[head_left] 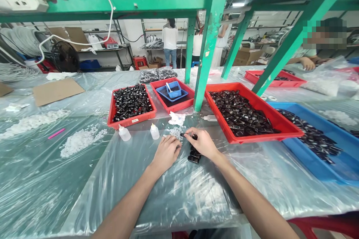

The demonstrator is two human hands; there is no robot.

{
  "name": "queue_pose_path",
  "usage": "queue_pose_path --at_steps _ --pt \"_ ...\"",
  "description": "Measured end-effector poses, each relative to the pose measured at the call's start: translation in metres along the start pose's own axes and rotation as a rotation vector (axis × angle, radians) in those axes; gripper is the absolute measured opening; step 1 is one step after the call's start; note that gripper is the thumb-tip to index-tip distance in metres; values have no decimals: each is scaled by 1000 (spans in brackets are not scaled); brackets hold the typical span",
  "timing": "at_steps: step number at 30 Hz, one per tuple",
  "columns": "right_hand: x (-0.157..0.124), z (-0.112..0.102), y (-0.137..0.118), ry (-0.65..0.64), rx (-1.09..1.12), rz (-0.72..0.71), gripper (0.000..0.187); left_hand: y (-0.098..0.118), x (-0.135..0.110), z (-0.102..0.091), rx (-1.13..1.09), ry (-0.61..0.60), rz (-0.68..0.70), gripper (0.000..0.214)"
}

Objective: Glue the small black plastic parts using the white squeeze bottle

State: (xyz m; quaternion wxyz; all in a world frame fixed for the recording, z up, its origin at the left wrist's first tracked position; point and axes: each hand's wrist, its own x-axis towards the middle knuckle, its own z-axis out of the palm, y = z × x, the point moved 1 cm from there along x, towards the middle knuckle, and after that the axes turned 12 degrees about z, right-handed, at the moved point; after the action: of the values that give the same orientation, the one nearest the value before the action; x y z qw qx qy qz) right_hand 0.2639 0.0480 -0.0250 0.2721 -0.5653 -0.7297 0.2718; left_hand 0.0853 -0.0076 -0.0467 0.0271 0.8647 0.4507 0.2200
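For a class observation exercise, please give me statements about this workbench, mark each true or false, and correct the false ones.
1. The right hand pinches a small black piece. True.
2. The pink stick lies right of both hands. False: the pink stick lies left of them.
3. The bottle nearest the left hand stands upright. True.
4. The white wad is in a blue tray. False: the white wad lies on the plastic sheet.

On the plastic-covered table (165, 201), the right hand (204, 143) pinches a small black part (182, 134) beside scattered white pieces (174, 131), the left hand (167, 151) is positioned adjacent with fingers curled, a row of black pieces (193, 159) lies below the right hand, and a filled red tray (258, 138) stands to the right.
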Motion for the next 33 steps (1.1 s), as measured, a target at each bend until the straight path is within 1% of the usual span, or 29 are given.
queue_pose_path --at_steps 5,9,13,17,22,26,30,33 --pt "-3 0 -3 1 19 -6 18 -2 -1 1 -45 73 -10 13" --pt "-5 0 -6 3 35 2 15 -7 -2 0 -141 185 -60 14" --pt "-6 1 -7 15 57 17 15 -12 -3 0 -280 305 -115 9" --pt "-6 5 -6 -6 177 -12 16 -14 -2 -5 -384 453 -179 10" --pt "-6 9 -9 -78 371 -46 20 -12 0 -15 -478 602 -180 18" --pt "-6 12 -11 -107 444 -39 21 -10 1 -15 -561 643 -197 21" --pt "-7 13 -12 -137 495 29 25 -9 2 -11 -629 659 -258 17" --pt "-9 13 -14 -160 533 69 27 -9 2 -11 -646 658 -266 16"
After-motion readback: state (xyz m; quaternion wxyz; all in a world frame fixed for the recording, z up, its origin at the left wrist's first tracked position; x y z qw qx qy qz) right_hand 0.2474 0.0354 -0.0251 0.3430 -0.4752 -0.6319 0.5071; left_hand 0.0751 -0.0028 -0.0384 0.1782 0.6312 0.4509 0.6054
